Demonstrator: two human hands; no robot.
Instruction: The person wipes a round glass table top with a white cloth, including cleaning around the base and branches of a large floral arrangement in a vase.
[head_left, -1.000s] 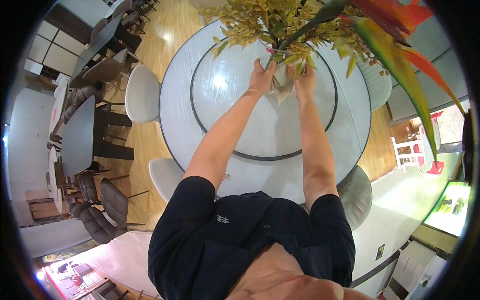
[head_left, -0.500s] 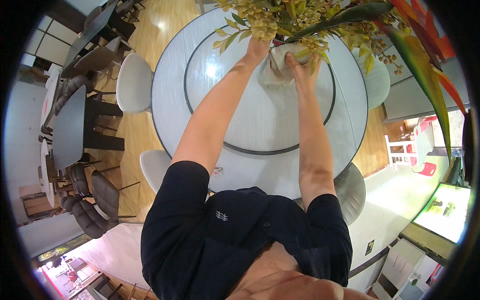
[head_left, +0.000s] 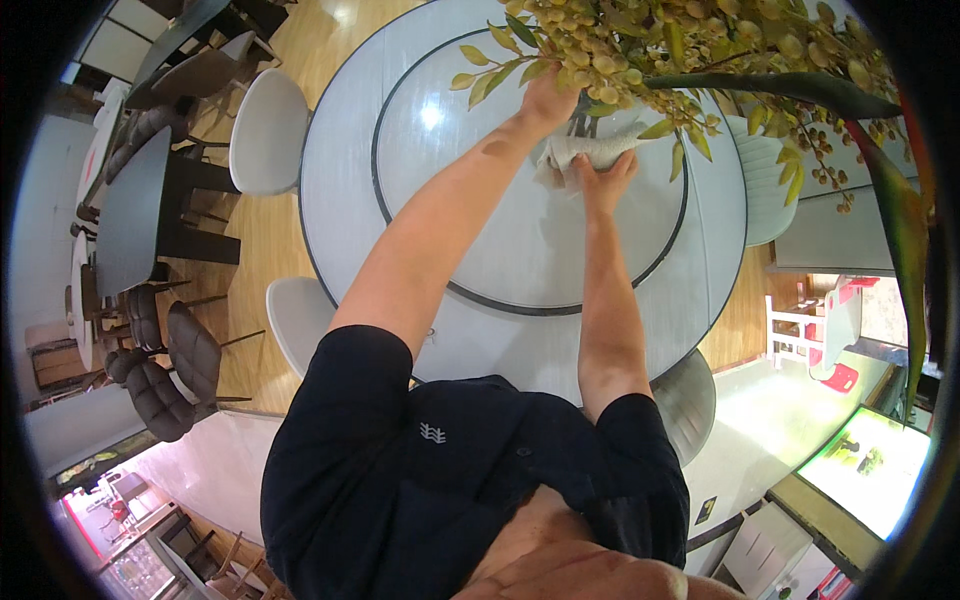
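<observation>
A large arrangement of leafy branches with yellow-green berries (head_left: pixel 620 50) rises from a dark, glassy-looking vase (head_left: pixel 588 125) over the round turntable (head_left: pixel 510 235). My left hand (head_left: pixel 552 102) is closed at the upper part of the vase, just under the leaves, which hide its fingertips. A pale, crumpled cloth (head_left: pixel 590 152) lies against the vase's side. With its thumb on top, my right hand (head_left: pixel 605 185) grips that cloth and presses it to the vase. Exactly where the vase's base rests is hidden by the cloth and my hand.
The turntable sits on a round white table (head_left: pixel 345 200) with a dark rim. Pale chairs (head_left: pixel 268 130) stand around it. Off to the left is a dark table (head_left: pixel 135 215) with padded chairs. A lit screen (head_left: pixel 868 470) is at the lower right.
The arrangement has swung to the right and nearer, its berries now larger in view. My right hand and the cloth have shifted slightly; my left hand has moved right with the vase.
</observation>
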